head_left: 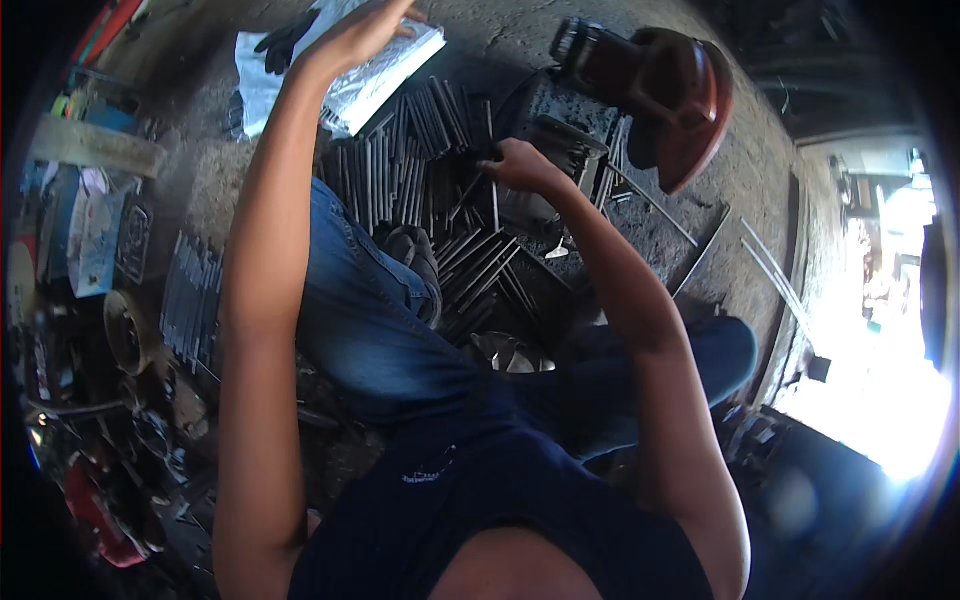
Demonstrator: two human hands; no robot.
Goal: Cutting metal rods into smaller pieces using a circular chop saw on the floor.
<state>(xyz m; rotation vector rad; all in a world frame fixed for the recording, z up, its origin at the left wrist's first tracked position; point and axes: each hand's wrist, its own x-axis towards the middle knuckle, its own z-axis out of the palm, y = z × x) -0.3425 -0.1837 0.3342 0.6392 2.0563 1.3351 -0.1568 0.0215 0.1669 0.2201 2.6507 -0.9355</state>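
Note:
My left hand (365, 38) reaches to the top edge, over a shiny white sheet or sack (385, 85). Its visible fingers are stretched out and apart, with nothing seen in them. My right hand (522, 166) is closed around a thin dark metal rod (494, 207), which stands out above and below the fingers. Just left of that hand, many dark metal rods (380, 180) lie side by side on the ground. More rods (480, 265) are heaped at an angle by my shoe (410, 255). A blackened metal hearth or tray (570, 140) sits beyond my right hand.
A reddish machine with a rounded housing (680, 100) stands at the upper right. A dark glove (285, 45) lies on the white material. Another row of rods (192, 300) is on the left, near a ring-shaped roll (127, 328). Long thin bars (775, 265) lie at right.

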